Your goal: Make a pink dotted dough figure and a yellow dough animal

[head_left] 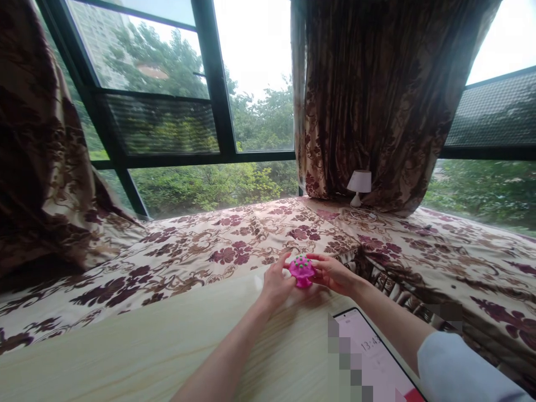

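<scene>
A small pink toy (pixel 302 270) with green dots on its domed top stands on the far edge of a pale wooden table (pixel 138 346). My left hand (pixel 276 283) curls around its left side, fingers closed on it. My right hand (pixel 333 273) grips its right side with thumb and fingers. Both forearms reach forward over the table.
A phone or tablet (pixel 372 357) with a lit screen lies on the table under my right arm. Beyond the table lies a floral cushioned window seat (pixel 234 240) with a small white lamp (pixel 359 185). Brown floral curtains (pixel 377 100) hang in front of the large windows.
</scene>
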Demonstrator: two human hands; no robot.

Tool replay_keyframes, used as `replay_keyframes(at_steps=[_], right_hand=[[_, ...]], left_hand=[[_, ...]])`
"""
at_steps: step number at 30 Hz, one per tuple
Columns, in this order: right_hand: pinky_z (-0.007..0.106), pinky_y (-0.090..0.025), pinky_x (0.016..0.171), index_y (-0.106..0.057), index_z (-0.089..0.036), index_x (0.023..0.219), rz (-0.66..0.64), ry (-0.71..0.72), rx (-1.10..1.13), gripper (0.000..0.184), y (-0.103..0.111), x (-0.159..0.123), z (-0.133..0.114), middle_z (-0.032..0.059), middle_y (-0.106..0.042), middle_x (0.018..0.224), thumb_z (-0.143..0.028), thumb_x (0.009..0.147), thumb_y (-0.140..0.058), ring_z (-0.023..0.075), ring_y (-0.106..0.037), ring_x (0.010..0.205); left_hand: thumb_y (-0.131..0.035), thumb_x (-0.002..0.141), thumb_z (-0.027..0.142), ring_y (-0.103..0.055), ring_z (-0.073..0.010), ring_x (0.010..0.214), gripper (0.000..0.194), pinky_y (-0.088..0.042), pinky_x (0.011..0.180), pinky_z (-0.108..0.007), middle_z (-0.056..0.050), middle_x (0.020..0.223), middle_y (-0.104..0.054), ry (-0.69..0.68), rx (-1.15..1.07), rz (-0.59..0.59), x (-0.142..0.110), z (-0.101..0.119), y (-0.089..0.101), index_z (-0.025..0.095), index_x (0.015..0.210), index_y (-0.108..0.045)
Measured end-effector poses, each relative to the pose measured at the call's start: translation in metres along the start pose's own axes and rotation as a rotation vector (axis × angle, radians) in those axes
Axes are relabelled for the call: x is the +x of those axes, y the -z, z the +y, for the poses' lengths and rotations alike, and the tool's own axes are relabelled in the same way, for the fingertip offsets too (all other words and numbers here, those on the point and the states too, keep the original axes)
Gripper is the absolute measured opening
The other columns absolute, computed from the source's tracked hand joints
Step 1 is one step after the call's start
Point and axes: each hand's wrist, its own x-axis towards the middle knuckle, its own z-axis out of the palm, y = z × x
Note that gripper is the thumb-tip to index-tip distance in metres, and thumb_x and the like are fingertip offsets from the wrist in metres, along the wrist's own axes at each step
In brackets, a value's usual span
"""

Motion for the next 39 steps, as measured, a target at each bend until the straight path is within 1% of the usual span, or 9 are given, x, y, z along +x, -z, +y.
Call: replay_keyframes(at_steps=[7,10,15,20,24,28,32,36,39], right_hand=[[0.026,-0.053,0.064,-0.054,-0.020,0.106,0.025,-0.022,-0.083,0.034,0.000,-0.001,-0.003,0.0034,-0.068,0.084,-0.017,0.073,-0.063,0.0121,-0.066,0.065],[0.024,-0.051,0.059,-0.056,-0.019,0.103,0.053,-0.024,-0.145,0.032,0.000,-0.001,-0.006,0.0026,-0.069,0.079,-0.016,0.072,-0.063,0.0120,-0.065,0.062],[0.022,-0.049,0.056,-0.056,-0.019,0.103,0.095,0.010,-0.257,0.032,-0.003,-0.002,-0.008,0.0006,-0.067,0.071,-0.017,0.071,-0.064,0.0115,-0.063,0.059],[0.023,-0.049,0.055,-0.055,-0.018,0.104,0.131,0.065,-0.386,0.032,-0.002,0.000,-0.005,0.0025,-0.067,0.077,-0.023,0.074,-0.064,0.0127,-0.064,0.062],[0.026,-0.050,0.057,-0.056,-0.016,0.105,0.165,0.143,-0.559,0.030,0.004,0.001,-0.007,0.0034,-0.066,0.079,-0.024,0.077,-0.060,0.0145,-0.064,0.065],[0.032,-0.048,0.071,-0.062,-0.016,0.100,0.258,0.319,-0.779,0.024,0.005,-0.002,-0.015,0.0054,-0.066,0.083,-0.020,0.077,-0.056,0.0177,-0.062,0.075],[0.032,-0.041,0.087,-0.066,-0.021,0.097,0.288,0.521,-0.970,0.024,-0.006,-0.007,-0.027,0.0050,-0.061,0.101,-0.019,0.076,-0.055,0.0195,-0.056,0.094],[0.032,-0.040,0.086,-0.068,-0.019,0.093,0.285,0.598,-1.107,0.023,-0.021,-0.021,-0.047,0.0058,-0.061,0.098,-0.014,0.076,-0.054,0.0182,-0.057,0.088],[0.031,-0.040,0.084,-0.068,-0.017,0.093,0.281,0.633,-1.167,0.024,-0.043,-0.051,-0.058,0.0078,-0.061,0.098,-0.011,0.077,-0.051,0.0182,-0.058,0.085]], left_hand=[[-0.058,0.067,0.011,-0.055,-0.0208,0.101,0.051,-0.036,0.095,-0.038,-0.003,0.101,-0.065,-0.238,0.107,0.048,0.001,0.004,0.002,0.024,0.116,-0.056],[-0.058,0.067,0.009,-0.054,-0.0219,0.104,0.045,-0.036,0.095,-0.038,-0.004,0.107,-0.064,-0.290,0.140,0.048,-0.002,0.006,0.001,0.024,0.109,-0.060],[-0.057,0.069,0.009,-0.057,-0.0213,0.096,0.038,-0.039,0.090,-0.037,-0.004,0.098,-0.066,-0.320,0.171,0.056,-0.005,0.003,-0.003,0.025,0.104,-0.062],[-0.054,0.072,0.009,-0.056,-0.0207,0.099,0.043,-0.038,0.093,-0.037,-0.004,0.102,-0.064,-0.320,0.178,0.075,-0.005,-0.003,-0.001,0.023,0.113,-0.056],[-0.051,0.077,0.010,-0.057,-0.0184,0.096,0.042,-0.040,0.092,-0.037,-0.003,0.095,-0.064,-0.308,0.169,0.085,-0.003,-0.007,0.003,0.022,0.117,-0.053],[-0.053,0.084,0.026,-0.058,-0.0193,0.095,0.030,-0.044,0.087,-0.043,-0.005,0.102,-0.062,-0.304,0.147,0.072,-0.001,-0.009,0.004,0.018,0.113,-0.054],[-0.052,0.085,0.033,-0.057,-0.0201,0.097,0.031,-0.047,0.083,-0.043,-0.007,0.113,-0.058,-0.277,0.113,0.060,-0.003,-0.009,0.006,0.018,0.112,-0.054],[-0.053,0.085,0.033,-0.058,-0.0199,0.096,0.031,-0.049,0.081,-0.042,-0.007,0.113,-0.057,-0.225,0.051,0.072,-0.007,-0.003,0.021,0.017,0.112,-0.054],[-0.053,0.085,0.032,-0.058,-0.0193,0.094,0.030,-0.049,0.080,-0.041,-0.007,0.112,-0.058,-0.168,-0.027,0.131,-0.013,0.012,0.044,0.017,0.110,-0.055]])
